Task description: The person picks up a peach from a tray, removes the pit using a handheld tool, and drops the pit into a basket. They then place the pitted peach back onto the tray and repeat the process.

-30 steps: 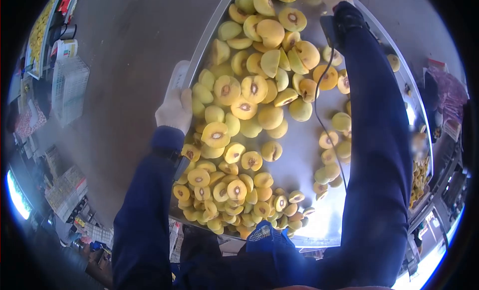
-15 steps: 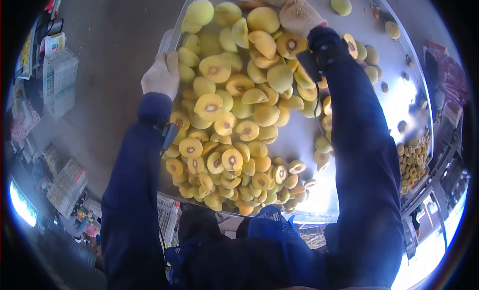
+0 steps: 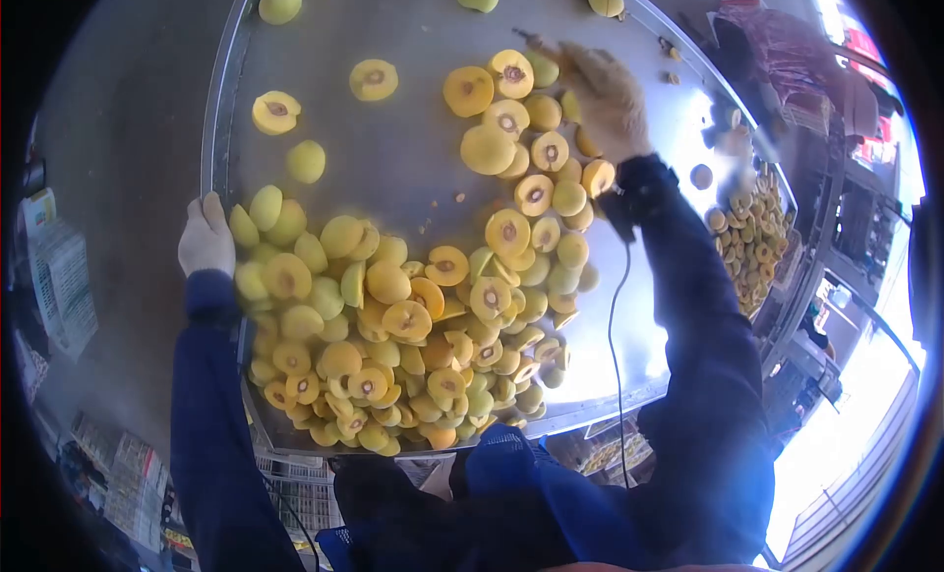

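My left hand (image 3: 206,240), in a white glove, is closed on the raised rim of the metal table (image 3: 209,139), left of the fruit. Toward the far side, my right hand (image 3: 607,102), in a tan glove, is blurred beside several halved yellow fruits (image 3: 511,73). A thin dark object (image 3: 531,39) sticks out from its fingers; what it is cannot be made out. The large heap of halved, yellow-green fruit (image 3: 393,321) covers the near left part of the table. Many cut faces show brown centres.
Single fruits (image 3: 280,3) lie scattered on the far part of the table. Another pile of smaller fruit pieces (image 3: 757,242) is at the right edge. Crates (image 3: 61,287) stand at the left, below table level. A cable (image 3: 612,346) hangs from my right wrist.
The view has shifted. My right hand has come nearer, and the fruit that filled the far left part is now gathered closer to me, baring metal there. My left hand remains at the rim.
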Action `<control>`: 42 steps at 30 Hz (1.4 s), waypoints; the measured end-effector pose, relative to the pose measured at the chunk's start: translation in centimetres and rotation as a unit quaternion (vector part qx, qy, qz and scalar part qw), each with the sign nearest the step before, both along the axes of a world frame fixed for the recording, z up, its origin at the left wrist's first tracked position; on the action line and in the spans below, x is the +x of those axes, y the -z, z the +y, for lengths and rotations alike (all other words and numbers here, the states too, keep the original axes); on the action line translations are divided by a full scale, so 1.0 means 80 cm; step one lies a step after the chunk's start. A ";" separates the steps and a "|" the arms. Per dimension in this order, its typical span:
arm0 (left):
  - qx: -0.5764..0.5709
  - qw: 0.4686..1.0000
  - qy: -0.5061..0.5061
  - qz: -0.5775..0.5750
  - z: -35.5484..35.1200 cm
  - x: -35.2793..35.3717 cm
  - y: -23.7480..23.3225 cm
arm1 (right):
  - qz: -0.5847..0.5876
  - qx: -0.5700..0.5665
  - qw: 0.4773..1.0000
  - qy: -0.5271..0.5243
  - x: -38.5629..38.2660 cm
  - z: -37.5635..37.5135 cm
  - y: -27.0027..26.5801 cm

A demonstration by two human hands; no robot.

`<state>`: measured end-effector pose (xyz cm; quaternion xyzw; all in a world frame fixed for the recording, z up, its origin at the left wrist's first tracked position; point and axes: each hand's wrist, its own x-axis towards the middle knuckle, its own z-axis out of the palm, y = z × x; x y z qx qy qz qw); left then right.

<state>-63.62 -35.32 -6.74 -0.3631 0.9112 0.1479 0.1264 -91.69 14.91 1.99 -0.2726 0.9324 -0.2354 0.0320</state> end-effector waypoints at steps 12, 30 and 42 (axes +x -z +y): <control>-0.018 1.000 0.003 0.004 -0.002 -0.002 0.004 | -0.128 0.072 0.989 -0.013 -0.144 0.086 0.047; -0.063 0.998 0.009 -0.002 -0.010 -0.006 0.015 | -0.267 -0.101 0.957 -0.049 0.304 -0.124 0.087; -0.072 0.997 0.030 0.029 -0.031 -0.005 0.033 | -0.242 -0.053 0.906 0.344 -0.008 0.145 0.104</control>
